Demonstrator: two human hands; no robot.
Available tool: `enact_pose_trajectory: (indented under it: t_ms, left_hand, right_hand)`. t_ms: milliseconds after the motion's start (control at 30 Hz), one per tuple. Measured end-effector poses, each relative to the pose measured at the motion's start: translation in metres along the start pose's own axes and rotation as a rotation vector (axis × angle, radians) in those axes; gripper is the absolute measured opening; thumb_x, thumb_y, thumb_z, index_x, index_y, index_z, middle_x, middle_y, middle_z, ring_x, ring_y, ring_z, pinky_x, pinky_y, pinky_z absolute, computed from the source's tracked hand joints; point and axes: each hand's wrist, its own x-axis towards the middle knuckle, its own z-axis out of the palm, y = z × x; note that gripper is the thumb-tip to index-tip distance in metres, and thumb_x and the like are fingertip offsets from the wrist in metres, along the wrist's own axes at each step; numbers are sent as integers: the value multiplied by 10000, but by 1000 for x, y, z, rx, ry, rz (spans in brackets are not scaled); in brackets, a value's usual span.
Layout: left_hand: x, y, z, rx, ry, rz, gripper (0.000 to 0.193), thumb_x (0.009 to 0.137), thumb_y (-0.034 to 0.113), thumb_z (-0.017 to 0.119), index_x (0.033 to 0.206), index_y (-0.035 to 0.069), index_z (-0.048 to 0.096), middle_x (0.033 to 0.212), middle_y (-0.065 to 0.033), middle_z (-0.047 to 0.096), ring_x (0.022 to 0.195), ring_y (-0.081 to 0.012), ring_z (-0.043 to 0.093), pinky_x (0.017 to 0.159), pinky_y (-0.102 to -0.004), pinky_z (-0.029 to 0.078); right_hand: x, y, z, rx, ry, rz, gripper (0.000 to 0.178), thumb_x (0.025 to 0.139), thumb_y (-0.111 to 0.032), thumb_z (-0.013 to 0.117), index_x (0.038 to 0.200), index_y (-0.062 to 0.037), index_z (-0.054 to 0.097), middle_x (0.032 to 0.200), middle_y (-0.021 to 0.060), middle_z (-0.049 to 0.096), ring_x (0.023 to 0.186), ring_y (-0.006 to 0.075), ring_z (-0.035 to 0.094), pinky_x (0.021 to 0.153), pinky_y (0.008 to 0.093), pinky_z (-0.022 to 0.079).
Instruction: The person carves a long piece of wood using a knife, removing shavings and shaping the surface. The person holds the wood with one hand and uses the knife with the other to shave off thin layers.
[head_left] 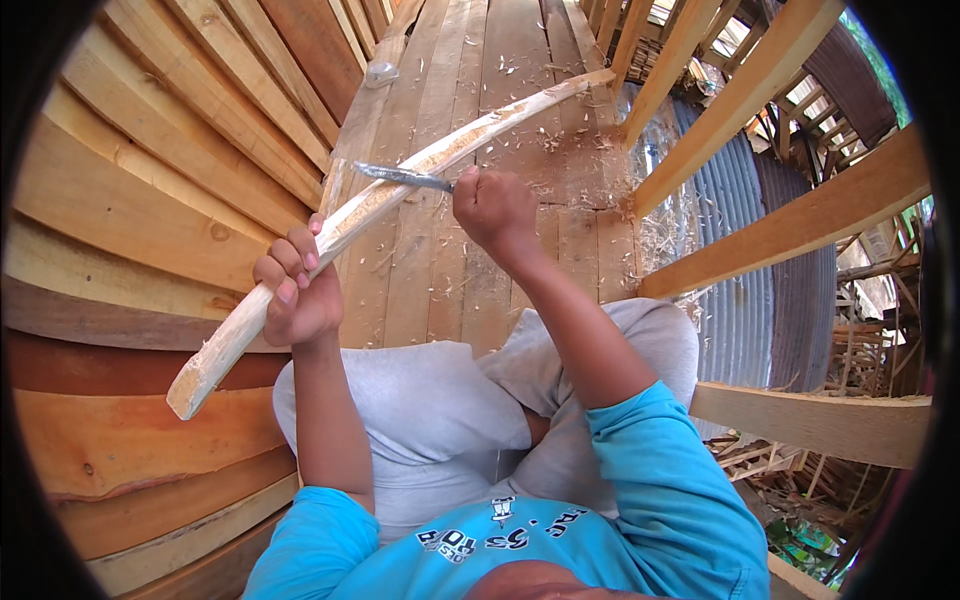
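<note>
A long, pale, slightly curved wooden pole (445, 150) slants from the lower left up to the far right, its bark pared away in places. My left hand (300, 290) is wrapped round its lower part, leaving the squared near end sticking out past the fist. In my right fist (495, 212) is a knife (405, 177), gripped by a handle that the fingers hide. Its grey blade points left and lies across the pole, a little beyond my left hand.
Wood shavings litter the plank floor (420, 270). A plank wall (140, 200) closes the left side; wooden railing bars (780, 228) stand on the right, with corrugated metal sheets (735, 280) beyond. A small clear object (381, 74) sits by the wall, far ahead.
</note>
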Motion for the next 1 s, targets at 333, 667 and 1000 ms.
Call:
enact_pose_trajectory:
  t_ms: [333,667,1000]
  left_hand:
    - [1,3,13,81,-167,38,255,750,206,653,678,202,409,660,61,395,737,-121,438,974,-381,317]
    - [-2,-6,-2,41,-32,-15,224,772,240,648,700,217,437,717,69,413,844,-124,467,1097,-419,269]
    - [-1,-15,0,4,6,5,263,753,191,636,693,168,381,713,13,386,831,-179,441,1088,-466,273]
  right_hand:
    - [31,65,-40,71,-61,350,588,947,-351,315,872,104,679,933,364,637,964,532,618,896,559,475]
    - [11,6,-16,-3,-87,90,529,932,-314,368,707,38,693,764,284,659,756,475,652,773,551,515]
    - [18,19,-6,-51,-29,95,523,914,-323,371,745,41,706,785,283,668,767,474,659,760,552,517]
